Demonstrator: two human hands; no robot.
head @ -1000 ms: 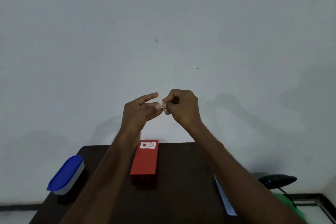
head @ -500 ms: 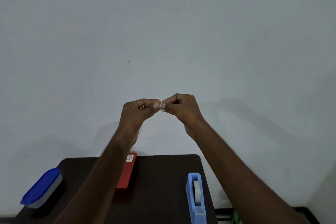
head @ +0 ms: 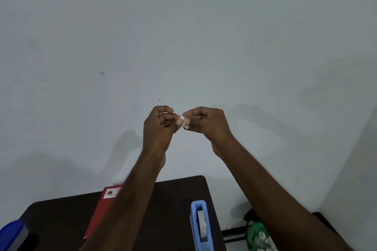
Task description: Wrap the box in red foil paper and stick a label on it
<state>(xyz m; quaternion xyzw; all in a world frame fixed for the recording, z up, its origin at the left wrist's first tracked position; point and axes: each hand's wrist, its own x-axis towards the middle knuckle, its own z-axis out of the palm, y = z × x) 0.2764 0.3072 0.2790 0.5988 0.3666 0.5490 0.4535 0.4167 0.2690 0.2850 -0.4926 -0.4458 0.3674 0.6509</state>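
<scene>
Both hands are raised in front of the wall, well above the table. My left hand [head: 160, 126] and my right hand [head: 206, 122] meet at the fingertips and pinch a small pale scrap [head: 184, 123] between them; I cannot tell whether it is tape or paper. Below, the red-wrapped box [head: 98, 214] lies flat on the dark table [head: 169, 210]. A white label [head: 111, 192] with a dark oval mark sits at its far end. My left forearm hides the box's right side.
A light blue tape dispenser [head: 201, 226] with a white roll stands near the table's right edge. A blue-lidded container [head: 11, 234] sits at the front left corner. Green and dark objects [head: 257, 232] lie on the floor to the right.
My left index finger has curled in, so both hands are now fists meeting at the fingertips. The view has swung right; the tape dispenser has come into view and the box sits further left.
</scene>
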